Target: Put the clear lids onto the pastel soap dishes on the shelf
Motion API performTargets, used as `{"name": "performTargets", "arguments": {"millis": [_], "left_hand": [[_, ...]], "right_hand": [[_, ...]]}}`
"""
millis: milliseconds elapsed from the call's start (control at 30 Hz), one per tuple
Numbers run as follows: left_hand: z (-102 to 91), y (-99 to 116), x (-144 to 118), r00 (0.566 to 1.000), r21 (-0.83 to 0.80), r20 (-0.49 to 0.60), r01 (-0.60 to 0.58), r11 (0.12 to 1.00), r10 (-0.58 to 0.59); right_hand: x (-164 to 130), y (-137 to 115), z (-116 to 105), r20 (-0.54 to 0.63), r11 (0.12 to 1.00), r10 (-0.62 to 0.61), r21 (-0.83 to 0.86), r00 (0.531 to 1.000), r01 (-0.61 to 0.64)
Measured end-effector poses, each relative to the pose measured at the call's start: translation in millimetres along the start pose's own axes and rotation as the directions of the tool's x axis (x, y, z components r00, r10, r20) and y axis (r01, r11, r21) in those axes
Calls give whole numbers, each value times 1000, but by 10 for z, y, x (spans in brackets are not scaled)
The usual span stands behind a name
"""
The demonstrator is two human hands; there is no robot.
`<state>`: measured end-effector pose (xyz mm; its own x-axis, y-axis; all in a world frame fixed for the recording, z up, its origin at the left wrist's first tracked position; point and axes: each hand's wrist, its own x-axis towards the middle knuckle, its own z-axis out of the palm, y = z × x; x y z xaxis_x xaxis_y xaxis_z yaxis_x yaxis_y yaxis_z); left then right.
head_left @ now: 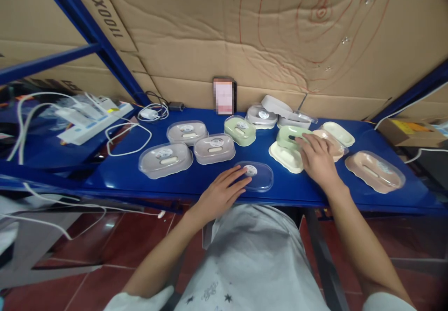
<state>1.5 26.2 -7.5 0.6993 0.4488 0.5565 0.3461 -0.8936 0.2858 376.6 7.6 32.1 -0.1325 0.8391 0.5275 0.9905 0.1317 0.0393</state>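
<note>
My left hand (221, 193) lies flat at the front of the blue table (119, 175), fingertips touching a clear plastic lid (259, 176) with a round sticker. My right hand (317, 159) rests on a green soap-dish tray (289, 136) that sits over a cream base (285, 158); the fingers curl on its near edge. Beside that hand lie a beige tray (332, 140) and a cream tray (339, 132).
Three grey lidded soap boxes (164, 159) (214, 148) (186, 132) and a green one (240, 130) stand left of centre. White boxes (262, 116) sit at the back, a pink one (374, 171) at right. A phone (224, 95) leans on cardboard. Cables and a power strip (94, 117) lie left.
</note>
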Motion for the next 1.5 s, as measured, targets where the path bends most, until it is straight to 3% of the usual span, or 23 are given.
{"name": "performTargets", "arguments": {"millis": [267,400,467,533,600,733,833,1000,1100,1200,1300,1400,1500], "left_hand": [[-28,29,-2,964,-148,-241,83,986,-117],[-31,74,57,953,-161,-262,110,981,-150],[-9,99,121,958,-144,-251,102,984,-136],[33,122,197,969,-119,-223,82,990,-107],[90,141,264,979,-74,-192,57,996,-70],[198,156,311,988,35,-156,4,999,1],[234,149,283,990,35,-140,8,999,-3],[207,148,246,980,-47,-191,42,998,-50],[188,148,253,969,-79,-222,90,993,-105],[206,133,264,974,-39,-121,188,981,-191],[229,112,263,966,-107,-76,239,965,-247],[198,103,253,949,-241,-153,234,942,-275],[139,101,238,892,-378,-271,246,892,-361]], "right_hand": [[-388,-579,-44,108,976,-60,214,992,36],[-516,-661,-107,113,872,-172,481,979,98],[-547,-666,-141,65,846,-117,529,991,65],[-559,-655,-161,18,852,3,523,1000,-12],[-552,-636,-156,17,862,45,504,999,-47],[-515,-623,-86,116,880,-120,473,986,51],[-512,-641,-49,168,867,-155,495,974,52],[-445,-564,-93,174,852,-132,523,976,22],[-301,-378,-42,114,912,-42,409,993,-8],[-183,-197,92,94,971,72,220,993,-91],[-183,-137,176,108,982,87,156,990,-103],[-264,-199,137,54,967,88,237,995,-98],[-343,-349,30,-17,931,142,341,990,-127]]}}
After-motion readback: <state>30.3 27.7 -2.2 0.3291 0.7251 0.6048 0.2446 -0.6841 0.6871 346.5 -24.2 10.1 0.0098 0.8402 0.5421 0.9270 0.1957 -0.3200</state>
